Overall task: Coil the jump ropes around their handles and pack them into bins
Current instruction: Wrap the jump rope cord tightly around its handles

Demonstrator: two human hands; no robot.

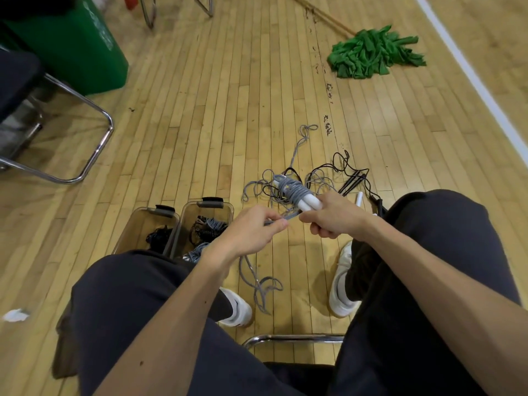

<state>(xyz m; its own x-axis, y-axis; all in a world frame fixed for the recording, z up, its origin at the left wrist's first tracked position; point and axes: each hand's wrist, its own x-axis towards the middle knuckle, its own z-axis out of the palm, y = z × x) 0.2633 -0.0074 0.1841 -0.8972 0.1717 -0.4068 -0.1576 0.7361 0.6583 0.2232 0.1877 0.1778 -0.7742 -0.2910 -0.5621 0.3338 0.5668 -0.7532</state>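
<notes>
My left hand point(254, 232) had thumb and fingertips pinched together on the grey rope point(289, 191), just short of the bundle. My right hand point(337, 217) was curled tight round the two white handles point(310, 202), held side by side, with the wraps stacked on their far half. So the rope in work sat in the air between my knees, above the floor point(217, 132), and its loose tail point(263, 287) dropped from my left hand to lie between my shoes.

I judged the rope light, soft and floppy, the sort that slackens the instant tension goes. The place to hold it was close to the handles, keeping each turn taut. The handles looked like smooth, hard plastic, likely slippery, best gripped on the bare end clear of the wraps.

By my left knee stood two clear bins. The left bin point(164, 210) held a black coiled rope. The right bin point(211, 202) held black and grey ropes, partly hidden by my leg. Ahead lay a tangle point(323, 175) of grey and black ropes not yet coiled, with a spare white handle point(359, 199) beside it.
</notes>
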